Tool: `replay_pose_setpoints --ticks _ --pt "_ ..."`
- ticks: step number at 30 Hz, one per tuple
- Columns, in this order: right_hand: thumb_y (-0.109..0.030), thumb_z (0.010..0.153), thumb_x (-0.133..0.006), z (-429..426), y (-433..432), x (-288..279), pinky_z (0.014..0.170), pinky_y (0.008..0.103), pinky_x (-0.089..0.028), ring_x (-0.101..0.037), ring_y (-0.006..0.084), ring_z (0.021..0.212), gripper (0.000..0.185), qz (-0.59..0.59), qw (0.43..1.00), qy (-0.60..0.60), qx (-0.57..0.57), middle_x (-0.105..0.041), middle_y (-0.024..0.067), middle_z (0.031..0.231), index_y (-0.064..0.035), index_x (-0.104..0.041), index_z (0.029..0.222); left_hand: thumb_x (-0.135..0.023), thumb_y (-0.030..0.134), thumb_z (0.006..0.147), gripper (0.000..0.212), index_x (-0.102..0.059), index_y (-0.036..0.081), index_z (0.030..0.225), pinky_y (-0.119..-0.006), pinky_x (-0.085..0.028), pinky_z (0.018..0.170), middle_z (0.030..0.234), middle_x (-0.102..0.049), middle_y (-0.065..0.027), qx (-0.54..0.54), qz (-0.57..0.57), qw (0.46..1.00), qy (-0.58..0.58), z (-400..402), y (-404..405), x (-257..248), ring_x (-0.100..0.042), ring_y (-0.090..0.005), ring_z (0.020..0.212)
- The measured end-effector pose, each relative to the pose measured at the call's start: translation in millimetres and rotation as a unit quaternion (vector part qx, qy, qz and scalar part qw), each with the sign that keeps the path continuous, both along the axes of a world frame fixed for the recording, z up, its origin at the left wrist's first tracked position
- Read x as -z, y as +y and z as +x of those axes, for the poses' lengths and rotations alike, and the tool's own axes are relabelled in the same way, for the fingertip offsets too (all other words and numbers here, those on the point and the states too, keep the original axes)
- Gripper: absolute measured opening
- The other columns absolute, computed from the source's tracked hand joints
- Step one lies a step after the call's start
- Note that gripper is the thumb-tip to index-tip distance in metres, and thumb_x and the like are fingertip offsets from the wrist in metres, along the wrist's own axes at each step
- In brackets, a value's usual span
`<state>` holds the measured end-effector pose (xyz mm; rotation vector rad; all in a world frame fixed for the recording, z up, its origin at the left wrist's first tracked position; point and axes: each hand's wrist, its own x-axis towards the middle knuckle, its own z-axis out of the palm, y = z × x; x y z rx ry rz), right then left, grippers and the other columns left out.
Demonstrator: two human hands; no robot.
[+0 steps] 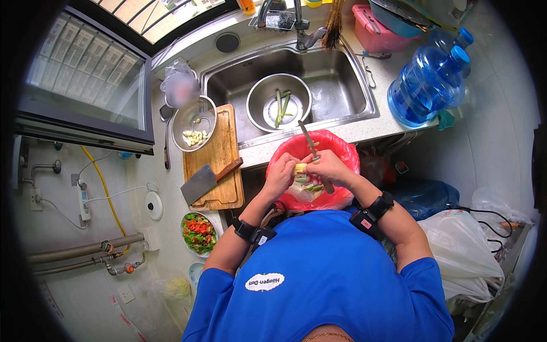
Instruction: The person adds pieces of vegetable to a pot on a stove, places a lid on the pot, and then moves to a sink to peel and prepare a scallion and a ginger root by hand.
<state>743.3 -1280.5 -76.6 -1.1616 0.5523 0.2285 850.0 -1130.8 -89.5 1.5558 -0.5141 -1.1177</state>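
Note:
My left hand point(280, 173) grips a pale yellow piece of food point(300, 168), which looks like peeled ginger. In my right hand point(329, 169) is a slim bladed hand tool point(308, 137), a knife or peeler; my fingers hide its middle. Both hands meet over a bin lined with a red plastic bag point(348, 149). Green and pale vegetable scraps point(310, 187) lie inside the bag. Left of the hands, a cleaver point(201, 184) with a wooden handle rests across a wooden cutting board point(230, 128).
Green stalks lie in a steel bowl point(256, 98) in the sink point(337, 85). A strainer point(181, 143) with garlic cloves overlaps the board. Chopped peppers fill a plate point(198, 233). Blue water jugs point(427, 85) stand at right; an open window sash point(89, 77) juts in at left.

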Motion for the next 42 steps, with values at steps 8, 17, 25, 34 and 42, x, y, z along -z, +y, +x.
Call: replay_pose_setpoints --ticks 8,17,25,34,42 --pt "-0.013 0.079 -0.067 1.8 3.7 -4.1 0.045 0.0229 -0.047 -0.059 0.0124 0.049 0.026 -0.045 0.999 -0.001 -0.011 -0.063 0.0106 0.065 0.0065 -0.059 0.095 -0.036 0.024 0.097 0.016 -0.046 0.012 0.092 -0.019 -0.022 0.037 0.061 -0.043 0.0022 -0.035 0.036 0.994 0.102 -2.5 -0.2 -8.1 -0.032 -0.0043 0.044" --pt "-0.012 0.078 -0.068 3.5 4.9 -3.8 0.043 0.0231 -0.046 -0.059 0.0118 0.048 0.024 -0.086 0.996 -0.011 -0.012 -0.063 0.0099 0.064 0.0048 -0.059 0.093 -0.033 0.029 0.097 0.023 -0.047 0.013 0.09 -0.018 -0.019 0.037 0.058 -0.04 0.0047 -0.048 0.045 0.971 0.232 3.0 0.6 -6.8 -0.027 -0.0025 0.042" --pt "-0.016 0.079 -0.07 3.9 5.0 -5.8 0.042 0.0235 -0.046 -0.057 0.0104 0.046 0.027 -0.109 0.994 -0.007 -0.015 -0.062 0.0082 0.061 0.0045 -0.06 0.094 -0.037 0.022 0.091 0.021 -0.045 0.012 0.074 -0.017 -0.015 0.036 0.053 -0.026 0.0086 -0.069 0.076 0.931 0.35 5.3 -3.9 -12.0 -0.024 -0.0027 0.041" --pt "-0.02 0.077 -0.072 10.5 5.7 -7.4 0.047 0.0266 -0.046 -0.059 0.0117 0.05 0.02 -0.294 0.951 -0.084 -0.047 -0.062 0.0073 0.062 -0.0028 -0.067 0.084 -0.038 0.021 0.09 0.021 -0.041 0.015 0.07 -0.016 -0.014 0.034 0.053 -0.025 0.0095 -0.081 0.088 0.901 0.417 10.2 -2.4 0.5 -0.023 -0.0023 0.042" --pt "-0.013 0.077 -0.068 15.1 -3.1 23.5 0.055 0.0287 -0.048 -0.062 0.0151 0.06 0.014 -0.336 0.912 -0.198 -0.123 -0.064 0.0098 0.067 -0.0018 -0.066 0.084 -0.04 0.03 0.092 0.026 -0.041 0.017 0.07 -0.018 -0.014 0.035 0.054 -0.024 0.0088 -0.06 0.13 0.89 0.433 4.9 -3.1 7.3 -0.023 -0.0032 0.043"
